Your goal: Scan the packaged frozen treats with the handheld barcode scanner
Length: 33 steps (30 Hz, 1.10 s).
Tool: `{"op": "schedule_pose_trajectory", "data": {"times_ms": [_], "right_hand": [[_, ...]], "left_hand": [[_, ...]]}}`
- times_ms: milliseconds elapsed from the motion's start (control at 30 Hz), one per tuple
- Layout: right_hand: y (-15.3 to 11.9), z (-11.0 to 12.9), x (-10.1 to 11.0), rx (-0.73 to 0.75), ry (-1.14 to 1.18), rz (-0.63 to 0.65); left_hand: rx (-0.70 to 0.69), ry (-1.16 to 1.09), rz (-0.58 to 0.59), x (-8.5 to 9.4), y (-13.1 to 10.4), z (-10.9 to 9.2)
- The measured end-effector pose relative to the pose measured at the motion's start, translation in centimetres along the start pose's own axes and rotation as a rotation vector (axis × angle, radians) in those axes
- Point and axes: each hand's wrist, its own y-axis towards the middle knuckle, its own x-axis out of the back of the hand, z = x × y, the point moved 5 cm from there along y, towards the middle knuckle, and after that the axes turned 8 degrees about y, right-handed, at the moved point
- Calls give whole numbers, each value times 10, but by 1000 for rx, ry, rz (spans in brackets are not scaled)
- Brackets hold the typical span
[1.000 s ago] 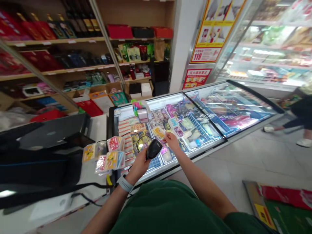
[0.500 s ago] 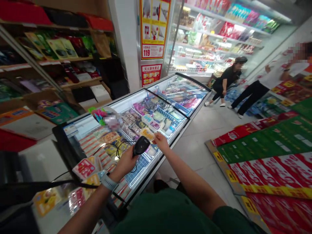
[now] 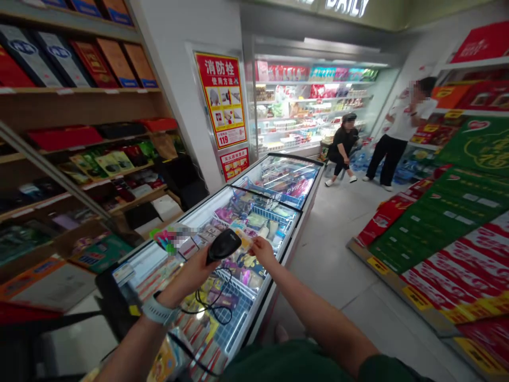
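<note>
My left hand (image 3: 200, 269) is wrapped round the handle of a black barcode scanner (image 3: 224, 250), whose head points away from me. A black cable (image 3: 226, 317) hangs in loops below it. Just right of the scanner's head, my right hand (image 3: 263, 251) pinches the edge of a yellow-labelled plastic pack (image 3: 243, 240). The scanner hides part of the pack, and its contents are too small to make out. Both hands are above a glass-topped chest freezer (image 3: 234, 185) holding several bagged goods in wire baskets.
Further packs (image 3: 169, 355) lie under my left forearm. Shelves of boxes (image 3: 79, 58) stand left, stacked green and red cartons (image 3: 449, 201) right. Beyond the freezer, one person (image 3: 344, 146) sits low and another person (image 3: 393, 135) stands near a lit refrigerated display (image 3: 286, 109).
My view has tilted up, showing more shelves and the far display. The scanner and the yellow-labelled pack now overlap more in view. Both hands keep their grip.
</note>
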Motion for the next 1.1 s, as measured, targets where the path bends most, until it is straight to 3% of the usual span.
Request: {"op": "schedule_pose_trajectory", "data": {"times_ms": [200, 333, 633, 1100], "right_hand": [[-3, -5, 18, -3, -64, -22], [-7, -17, 16, -15, -124, -10], [-14, -22, 9, -6, -246, 24], [-16, -20, 5, 19, -320, 76]], "left_hand": [[167, -70, -126, -68, -34, 41], [236, -48, -159, -90, -47, 55], [233, -53, -219, -85, -61, 63], [243, -37, -170, -92, -59, 61]]}}
